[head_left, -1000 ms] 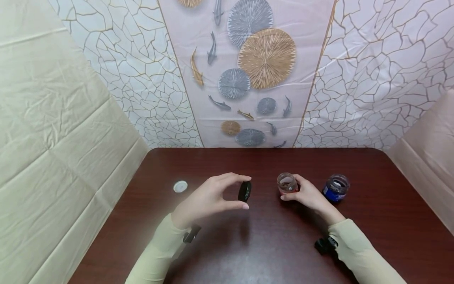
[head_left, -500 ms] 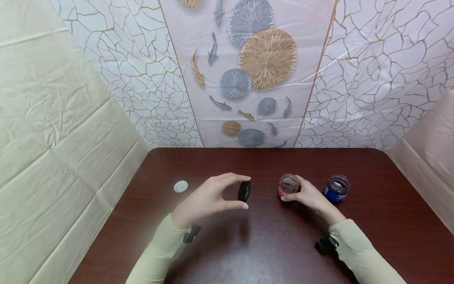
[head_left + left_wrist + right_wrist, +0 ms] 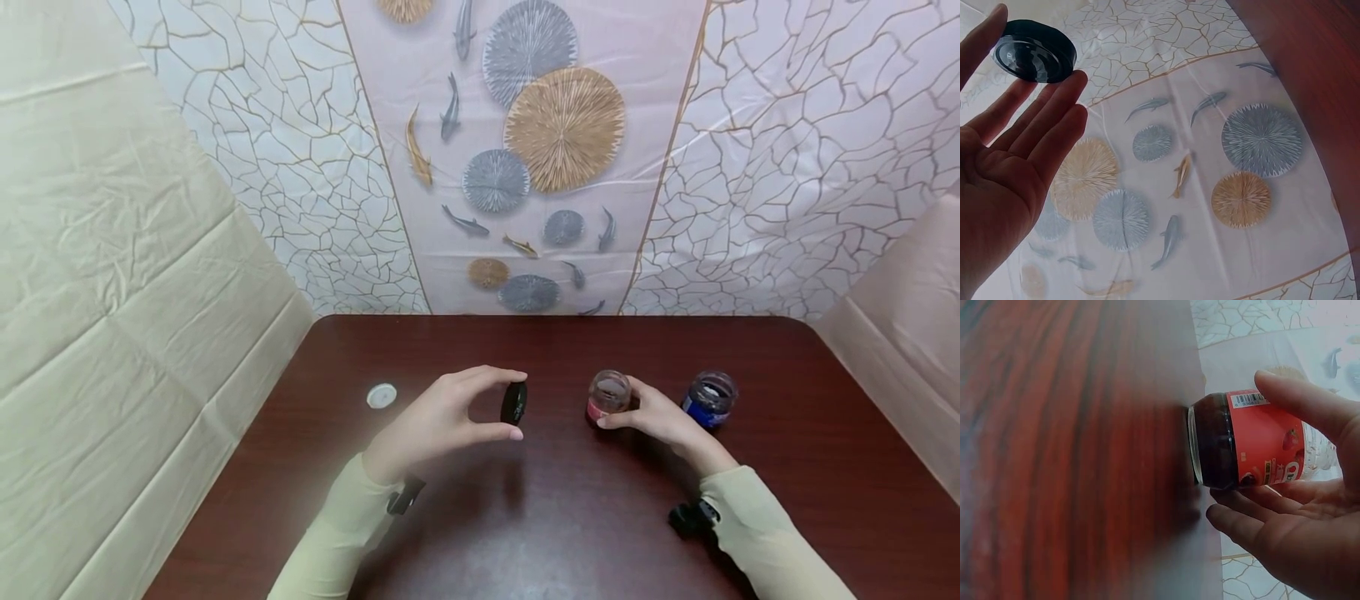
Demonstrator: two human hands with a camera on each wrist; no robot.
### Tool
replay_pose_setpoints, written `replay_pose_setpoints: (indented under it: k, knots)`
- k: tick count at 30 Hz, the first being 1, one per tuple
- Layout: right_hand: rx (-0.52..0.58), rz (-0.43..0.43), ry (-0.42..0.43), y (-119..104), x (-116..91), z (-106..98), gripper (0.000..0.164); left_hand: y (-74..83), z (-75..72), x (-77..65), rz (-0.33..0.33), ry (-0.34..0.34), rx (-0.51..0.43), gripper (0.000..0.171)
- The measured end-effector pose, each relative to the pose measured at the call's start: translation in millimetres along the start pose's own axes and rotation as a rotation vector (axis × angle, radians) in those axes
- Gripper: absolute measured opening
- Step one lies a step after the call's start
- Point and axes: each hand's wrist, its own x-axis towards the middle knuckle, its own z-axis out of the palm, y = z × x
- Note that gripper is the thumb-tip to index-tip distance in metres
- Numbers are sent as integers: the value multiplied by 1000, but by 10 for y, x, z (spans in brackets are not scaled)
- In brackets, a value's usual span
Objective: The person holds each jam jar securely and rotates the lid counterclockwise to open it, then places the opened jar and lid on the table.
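My left hand [image 3: 444,417] pinches a round black jar lid [image 3: 513,403] on its edge above the table, thumb on one rim and fingertips on the other. The left wrist view shows the flat underside of the lid [image 3: 1034,56]. Around an uncovered glass jar [image 3: 608,395] my right hand [image 3: 663,421] curls thumb and fingers. The right wrist view shows the jar's red label [image 3: 1267,440] and dark contents. The jar stands upright, its base at the tabletop; whether it fully touches, I cannot tell.
A second open glass jar [image 3: 709,400] with a blue label stands just right of my right hand. A white lid [image 3: 382,395] lies at the left of the dark wooden table [image 3: 547,517]. A patterned cloth [image 3: 525,250] hangs behind the table.
The red-labelled jar has gone from tilted to upright in my right hand and sits slightly lower in the head view. My left hand keeps the black lid almost still.
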Motion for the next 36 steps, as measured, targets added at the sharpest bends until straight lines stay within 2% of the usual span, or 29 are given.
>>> replay_pose_setpoints:
  k: [7,19,28,36]
  knots:
    - [-26,-16,-18,3,-43,-1,83,-3,-3,5,-23,22,2,59]
    - [-40,18,-13,6,-49,4,88,-49,-11,-15,-79,44,-26,55]
    - [-33,18,-7,18,-65,19,82,-88,6,2,-96,50,-154,55]
    - [-42,20,-14,16,-66,5,83,-100,12,11,-97,68,-149,57]
